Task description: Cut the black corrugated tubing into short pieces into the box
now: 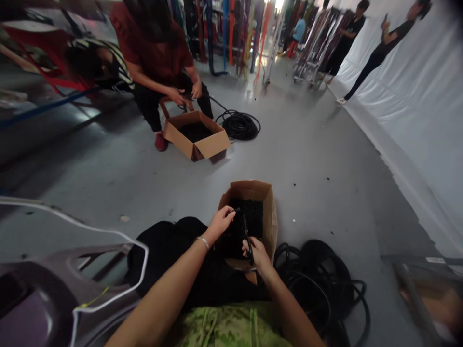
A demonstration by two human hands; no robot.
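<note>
Landmark for all places: the near cardboard box [268, 221], open at the top, with small black bits [253, 210] inside.

Black piece [237, 209]: above the opening of the near cardboard box, left of its middle. Too small here for certain identification. Judge as very light and rubbery or plastic; expect some give under a squeeze, slight slip on a smooth surface and little risk of breakage. Take hold close to one end, between thumb and fingertips, with the other end clear. Free end: toward the right wall of the box, angled slightly toward the far wall. Long axis: roughly crosswise over the box.

Black hand tool [247, 238]: above the box, right of its middle. Judge as stiff, sturdy and heavier than the piece, yet easy for one hand. Take hold at the thicker near end, never along the narrow tip. Tip: toward the far wall of the box, leaning slightly left. Long axis: near to far.

Left hand [222, 220]: over the left wall of the box, grip in a tight pinch on the black piece. Right hand [256, 250]: over the near right part of the box, grip curled around the handle of the tool. Cannot tell whether parted or together at the tool tip.

Coil of black hose [325, 260]: on the floor, right of the box. Judge as springy and fairly heavy; lift by several loops together.
</note>
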